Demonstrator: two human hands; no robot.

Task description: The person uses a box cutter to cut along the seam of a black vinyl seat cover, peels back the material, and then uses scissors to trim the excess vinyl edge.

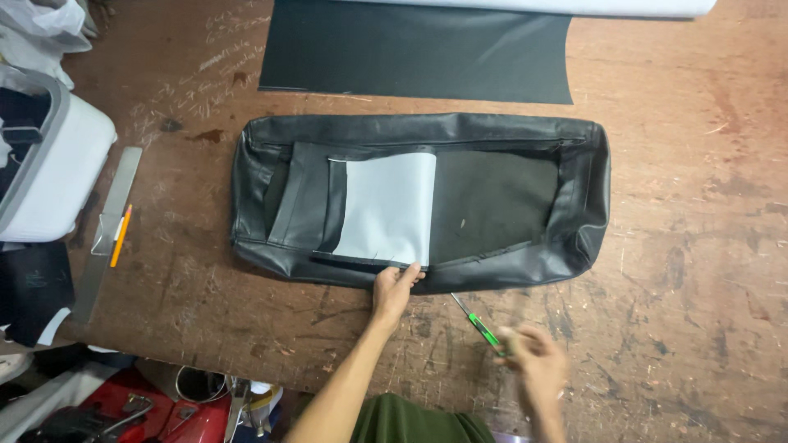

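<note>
Scuffed, scratched brown wooden worktable (pixel 698 246), cluttered floor below its near edge, even overhead light

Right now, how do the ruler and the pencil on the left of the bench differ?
The ruler is a long, flat, grey metal strip; the pencil is far shorter, thin and orange. The ruler lies straight on the wooden bench; the pencil lies on top of it, crossing at a slight angle. Shared: both lie flat, untouched, far from the left hand on the black seat cover.
</note>
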